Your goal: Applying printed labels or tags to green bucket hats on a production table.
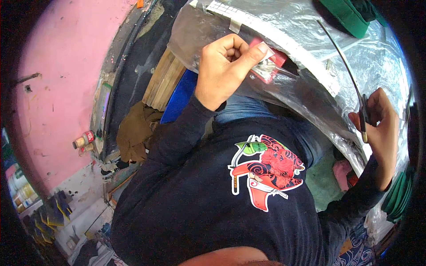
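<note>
My left hand (222,73) is closed, pinching a small pale square piece (266,49) between thumb and finger over a red object (276,66), partly hidden, on the plastic-covered table (372,62). My right hand (377,124) is closed round the dark handles of long scissors (344,62), whose blades point up and away over the sheeting. A long white strip (306,57) with a printed grid at its far end crosses the plastic between and beyond my hands.
A dark green bundle (350,15) lies at the far right, and folded green fabric (395,199) at lower right. Stacked wooden boards (162,77), a blue panel (179,95) and brown cloth (133,133) are left of me. Small bottles (82,141) stand by the pink surface (57,97).
</note>
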`<state>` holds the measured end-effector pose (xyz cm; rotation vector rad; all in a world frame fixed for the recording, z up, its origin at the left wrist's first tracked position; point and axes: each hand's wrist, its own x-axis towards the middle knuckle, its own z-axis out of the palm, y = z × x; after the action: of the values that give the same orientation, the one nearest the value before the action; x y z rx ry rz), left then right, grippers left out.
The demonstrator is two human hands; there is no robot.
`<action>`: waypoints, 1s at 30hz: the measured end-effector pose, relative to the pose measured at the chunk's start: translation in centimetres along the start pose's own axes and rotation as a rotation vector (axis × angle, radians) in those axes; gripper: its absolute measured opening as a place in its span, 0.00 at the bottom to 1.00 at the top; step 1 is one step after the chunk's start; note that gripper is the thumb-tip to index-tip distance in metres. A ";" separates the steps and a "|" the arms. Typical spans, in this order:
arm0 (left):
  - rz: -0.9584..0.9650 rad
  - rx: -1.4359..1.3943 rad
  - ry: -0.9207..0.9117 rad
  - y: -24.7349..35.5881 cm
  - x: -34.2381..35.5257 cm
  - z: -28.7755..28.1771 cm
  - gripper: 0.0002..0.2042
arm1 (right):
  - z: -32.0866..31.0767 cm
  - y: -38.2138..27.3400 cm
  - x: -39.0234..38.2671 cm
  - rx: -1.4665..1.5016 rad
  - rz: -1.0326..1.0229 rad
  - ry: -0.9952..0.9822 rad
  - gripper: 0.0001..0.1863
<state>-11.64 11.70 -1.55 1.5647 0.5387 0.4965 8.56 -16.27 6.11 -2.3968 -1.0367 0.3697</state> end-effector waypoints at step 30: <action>-0.140 0.078 -0.263 1.8 -2.2 -4.2 0.18 | 7.8 -4.4 -3.8 0.338 0.065 -0.573 0.37</action>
<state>-15.83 13.57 0.53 1.6234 0.4654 0.1608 -0.02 -13.85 2.17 -2.0587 -1.0218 1.2034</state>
